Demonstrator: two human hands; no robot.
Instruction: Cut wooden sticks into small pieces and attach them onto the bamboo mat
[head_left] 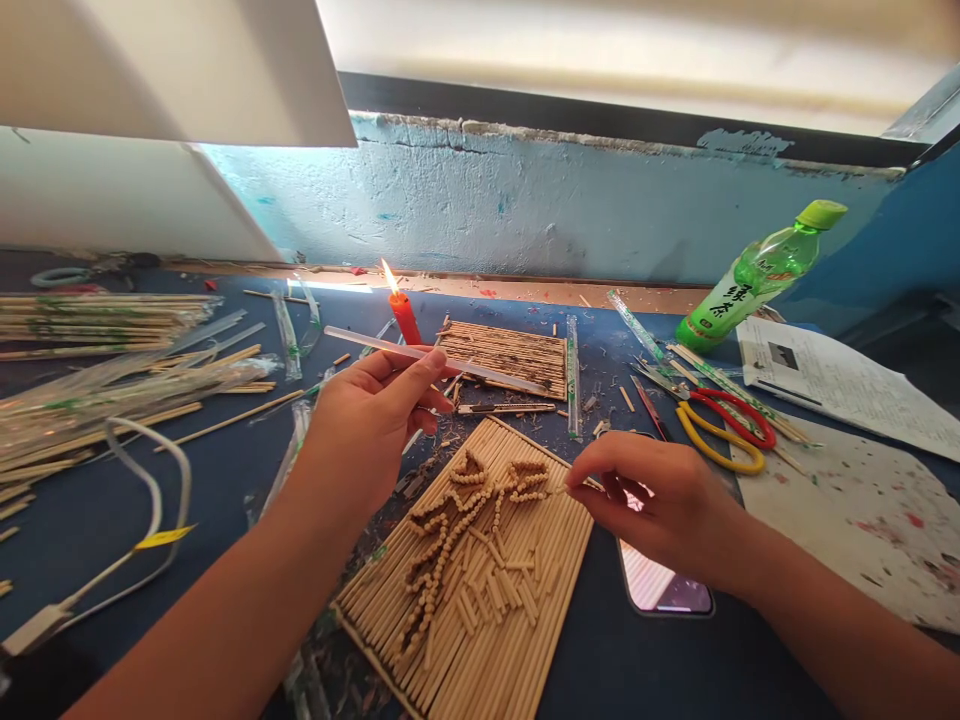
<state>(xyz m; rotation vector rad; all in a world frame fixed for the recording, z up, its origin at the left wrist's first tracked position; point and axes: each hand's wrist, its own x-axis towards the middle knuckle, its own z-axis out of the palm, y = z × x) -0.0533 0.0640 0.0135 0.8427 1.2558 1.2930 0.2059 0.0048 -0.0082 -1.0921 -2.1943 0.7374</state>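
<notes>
A translucent glue stick [495, 373] is pinched between the thumb and fingers of my left hand [375, 415]. It slants across in front of a lit red candle [405, 318]. Over the right edge of a mat of wooden sticks [517, 650], my right hand [652, 500] has thumb and forefinger closed together; whatever they may hold is too small to make out. Little round stick slices stand in a curving, branching pattern [429, 590] on the mat. Several short cut stick pieces [499, 595] lie loose beside it.
Behind lies a smaller, darkened stick panel [502, 350] with a utility knife [506, 408] before it. At right are scissors [727, 430], a phone [664, 580], papers [847, 380] and a green tea bottle [757, 280]. Bundled sticks [97, 320] and a white cable [154, 490] occupy the left.
</notes>
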